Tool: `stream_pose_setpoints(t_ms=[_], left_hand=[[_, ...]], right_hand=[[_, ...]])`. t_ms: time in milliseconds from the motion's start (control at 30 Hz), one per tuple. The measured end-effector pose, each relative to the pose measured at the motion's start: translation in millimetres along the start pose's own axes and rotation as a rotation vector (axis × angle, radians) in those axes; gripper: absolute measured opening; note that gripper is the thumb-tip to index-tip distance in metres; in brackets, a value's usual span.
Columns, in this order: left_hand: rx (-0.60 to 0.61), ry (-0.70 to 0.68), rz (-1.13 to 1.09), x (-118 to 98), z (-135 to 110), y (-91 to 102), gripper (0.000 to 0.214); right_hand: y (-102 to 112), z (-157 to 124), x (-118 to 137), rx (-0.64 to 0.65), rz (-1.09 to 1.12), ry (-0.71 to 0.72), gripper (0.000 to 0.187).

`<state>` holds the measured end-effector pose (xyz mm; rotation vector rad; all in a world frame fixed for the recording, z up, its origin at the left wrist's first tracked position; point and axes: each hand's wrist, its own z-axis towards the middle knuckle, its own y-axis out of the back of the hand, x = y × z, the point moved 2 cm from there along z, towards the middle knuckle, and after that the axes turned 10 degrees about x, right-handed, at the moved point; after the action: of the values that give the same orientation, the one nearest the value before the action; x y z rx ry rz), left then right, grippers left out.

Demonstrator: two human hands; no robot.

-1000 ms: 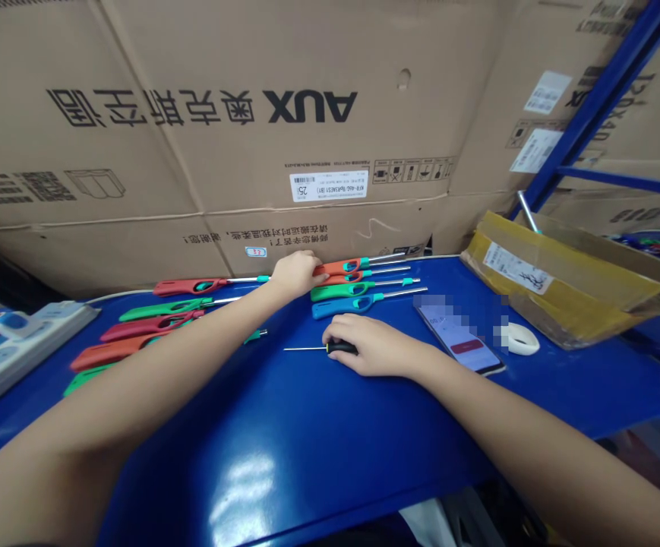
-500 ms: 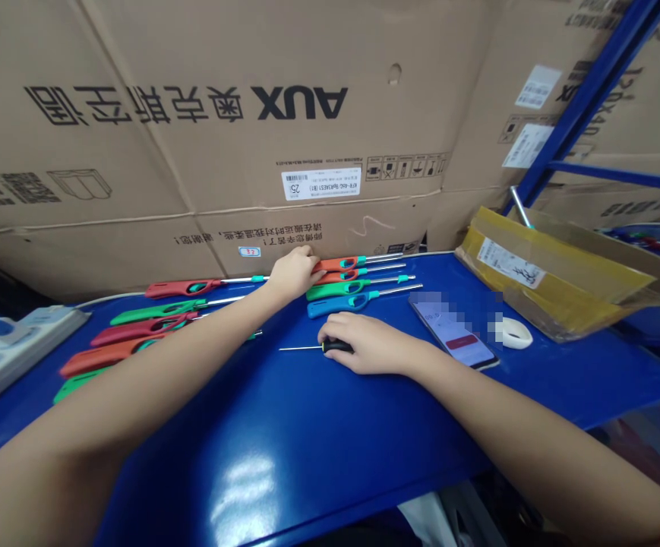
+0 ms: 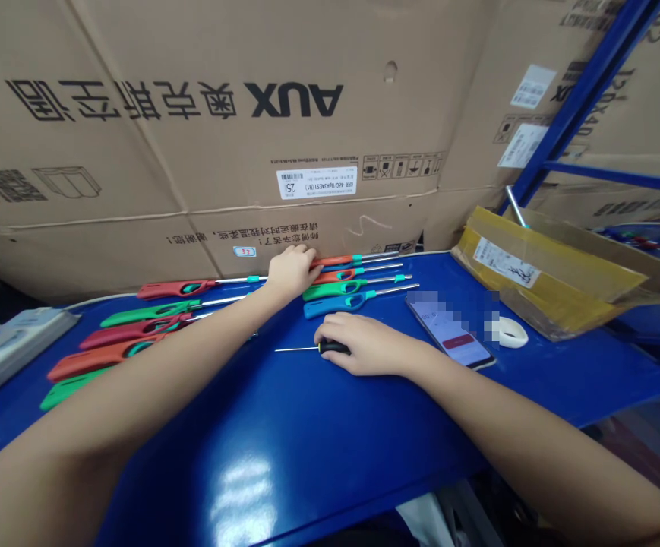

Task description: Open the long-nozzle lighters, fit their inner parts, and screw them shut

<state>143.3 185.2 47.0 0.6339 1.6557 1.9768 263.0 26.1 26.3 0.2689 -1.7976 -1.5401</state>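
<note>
At the back of the blue table, my left hand (image 3: 291, 271) has its fingers closed on the end of an orange gas lighter (image 3: 338, 260), its metal tube pointing right. Just in front of it lie another orange lighter (image 3: 345, 275), a green lighter (image 3: 333, 289) and a blue lighter (image 3: 330, 305), side by side. My right hand (image 3: 364, 343) rests on the table nearer to me, wrapped around the black handle of a thin screwdriver (image 3: 298, 349), whose shaft points left. Left of my left forearm is a row of several lighters, among them a red lighter (image 3: 173, 289), partly covered by the arm.
A phone (image 3: 449, 334) and a white tape roll (image 3: 512, 333) lie to the right, before an opened carton with yellow tape (image 3: 557, 281). A power strip (image 3: 19, 357) sits at the left. Large cardboard (image 3: 193, 167) walls the back; a blue post (image 3: 585, 99) rises at right.
The orange lighter in my left hand has rolled slightly, so its trigger opening no longer shows. My right hand and the screwdriver stay put; the view has shifted a little.
</note>
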Motion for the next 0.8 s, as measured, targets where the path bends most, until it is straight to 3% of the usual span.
stream_pose_setpoints(t_ms=[133, 233, 400, 567, 667, 800], left_hand=[[-0.030, 0.014, -0.026, -4, -8, 10.4, 0.030], [-0.032, 0.025, -0.050, 0, -26, 26.9, 0.033], [0.168, -0.023, -0.087, 27, -82, 46.3, 0.023], [0.332, -0.136, -0.118, 62, -143, 39.4, 0.028], [0.303, -0.138, -0.098, 79, -167, 30.7, 0.035], [0.273, -0.143, -0.118, 93, -182, 20.5, 0.036]], right_hand=[[2, -3, 1, -0.015, -0.006, -0.037, 0.027], [4, -4, 2, -0.015, -0.024, -0.070, 0.024], [7, -6, -2, -0.021, -0.053, -0.146, 0.005], [10, -6, -8, -0.053, -0.079, -0.236, 0.005], [11, -4, -9, -0.077, -0.089, -0.302, 0.006], [10, -2, -8, -0.072, -0.095, -0.344, 0.006]])
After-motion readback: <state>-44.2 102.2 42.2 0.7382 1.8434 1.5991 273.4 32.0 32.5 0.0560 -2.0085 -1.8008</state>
